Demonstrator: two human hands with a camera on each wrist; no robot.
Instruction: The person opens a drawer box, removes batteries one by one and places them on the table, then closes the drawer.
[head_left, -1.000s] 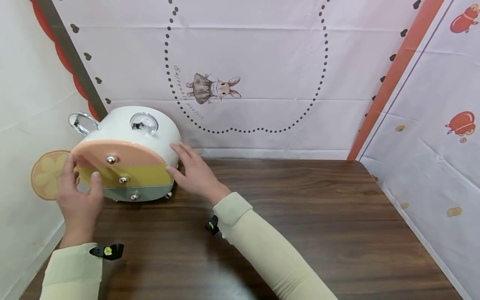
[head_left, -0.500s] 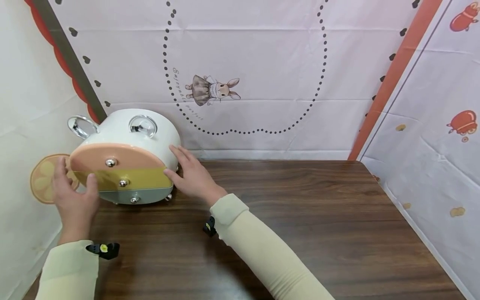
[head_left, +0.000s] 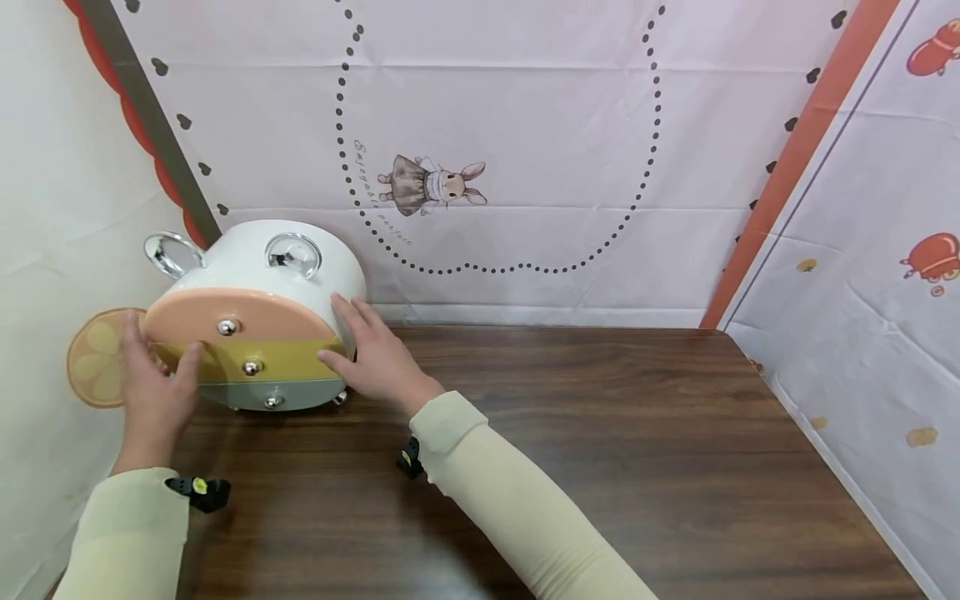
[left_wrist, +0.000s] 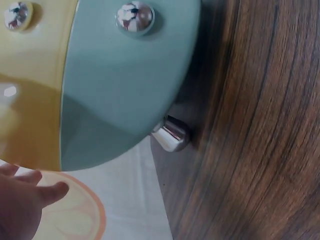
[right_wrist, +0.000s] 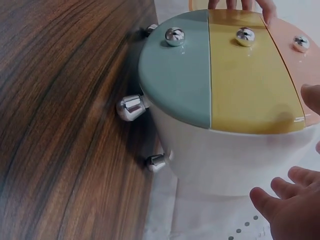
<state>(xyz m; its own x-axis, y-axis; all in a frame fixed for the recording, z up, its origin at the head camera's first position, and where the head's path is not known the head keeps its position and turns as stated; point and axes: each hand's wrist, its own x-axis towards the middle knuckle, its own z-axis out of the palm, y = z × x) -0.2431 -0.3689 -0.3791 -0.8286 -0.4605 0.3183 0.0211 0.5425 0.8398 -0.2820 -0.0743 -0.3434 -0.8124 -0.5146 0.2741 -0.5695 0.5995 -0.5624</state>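
A small rounded drawer cabinet (head_left: 240,258) with a white shell stands at the table's back left. Its front has an orange-pink drawer (head_left: 262,312), a yellow drawer (head_left: 292,362) and a grey-green drawer (head_left: 315,393), each with a round silver knob. My left hand (head_left: 157,400) is at the cabinet's left edge, fingers spread and thumb in front of the yellow drawer. At the right side is my right hand (head_left: 382,367), fingers along the white shell and thumb before the front. Neither hand visibly grips it; whether the fingertips touch is unclear.
Two silver ring-shaped pieces (head_left: 295,254) stick up from the cabinet's top. Silver feet (right_wrist: 131,107) lift it off the dark wooden table (head_left: 600,450). Printed cloth (head_left: 525,133) hangs behind the table and along both sides, close to the cabinet.
The left hand drew slightly away from the cabinet's left edge, then came back to it. The right hand has shifted a little left across the shell. The drawers look unchanged.
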